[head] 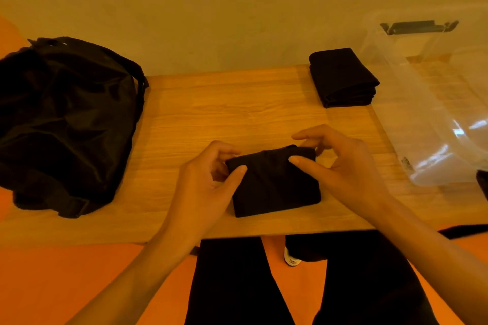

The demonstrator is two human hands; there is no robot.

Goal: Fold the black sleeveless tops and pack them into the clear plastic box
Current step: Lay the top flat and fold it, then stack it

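Observation:
A black top [274, 182], folded into a small rectangle, lies near the front edge of the wooden table [237, 102]. My left hand [208, 179] pinches its upper left corner between thumb and curled fingers. My right hand [340, 163] pinches its upper right corner, thumb on top. A stack of folded black tops [343, 77] sits at the back right of the table. The clear plastic box [433, 102] stands at the right, beside that stack, and I see nothing black inside it.
A large black bag [66, 124] takes up the left side of the table. The wall rises right behind the table. Below the front edge are my dark trousers and an orange floor. A dark object [483, 182] shows at the right frame edge.

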